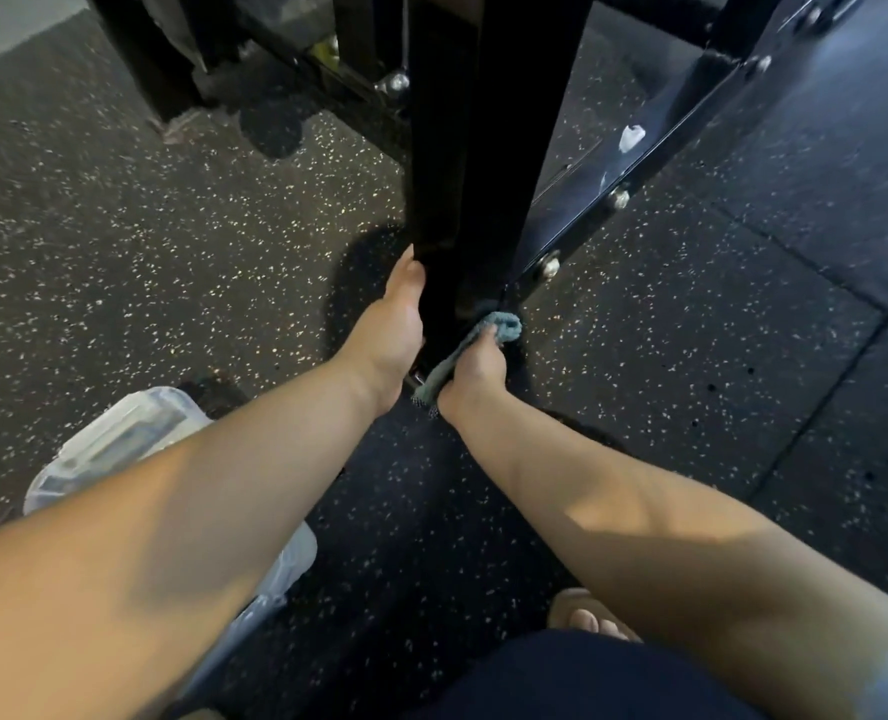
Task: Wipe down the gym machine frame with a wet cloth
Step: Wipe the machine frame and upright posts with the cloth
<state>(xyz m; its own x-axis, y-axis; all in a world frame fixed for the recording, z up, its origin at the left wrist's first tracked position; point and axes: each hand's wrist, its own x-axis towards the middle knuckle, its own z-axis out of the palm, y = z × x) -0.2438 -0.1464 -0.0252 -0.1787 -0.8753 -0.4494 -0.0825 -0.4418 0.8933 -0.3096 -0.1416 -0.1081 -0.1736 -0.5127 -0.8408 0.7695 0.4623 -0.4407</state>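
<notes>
Head view: my right hand [475, 368] grips the soft, floppy cloth [504, 327], bunched up so it won't slip. My left hand [398, 324] holds the stiff, heavy frame post [447, 200] low down.

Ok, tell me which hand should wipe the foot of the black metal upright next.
Right. The right hand grips the grey-green cloth, bunched against the foot of the black metal upright. The left hand has no cloth; it holds the upright's side higher up.
</notes>
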